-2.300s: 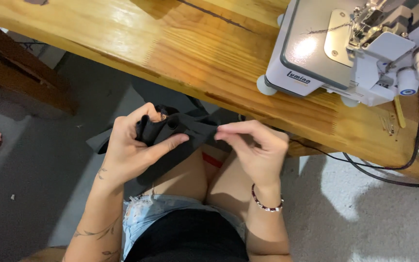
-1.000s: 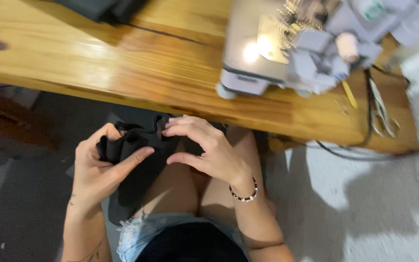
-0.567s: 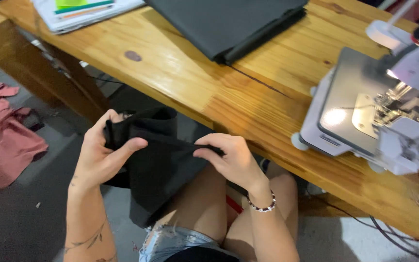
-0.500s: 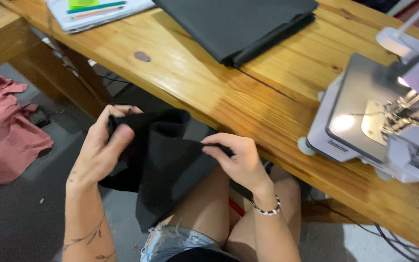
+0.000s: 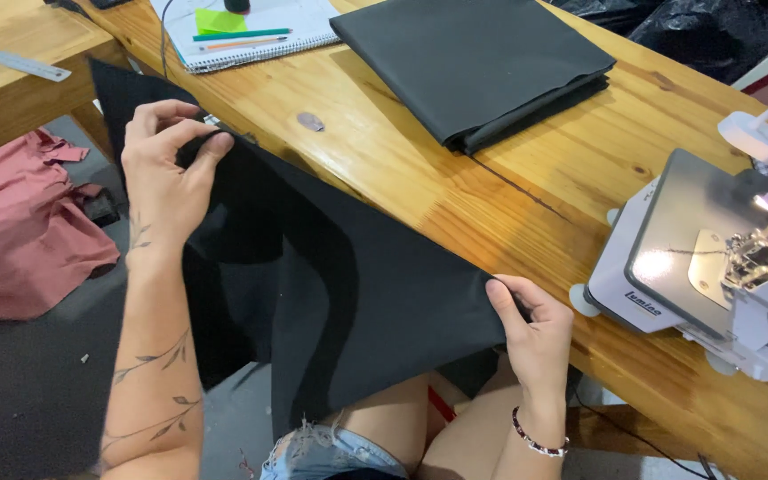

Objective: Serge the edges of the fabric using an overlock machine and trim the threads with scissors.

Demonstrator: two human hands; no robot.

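Wooden surface [image 5: 508, 191] carrying a folded dark cloth [image 5: 477, 62] and a sewing machine [image 5: 713, 267]. Spreading black fabric [image 5: 357, 293] out flat, probably; lining up an edge likely next. Left hand [image 5: 166, 164] pinching its far corner, right hand [image 5: 531, 333] gripping the near edge, fabric stretching taut between.

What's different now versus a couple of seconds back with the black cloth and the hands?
The black fabric, bunched over the lap before, is now spread wide. The left hand moved up and left, the right hand down and right; both still pinch its edge. The sewing machine and folded cloth stayed put.
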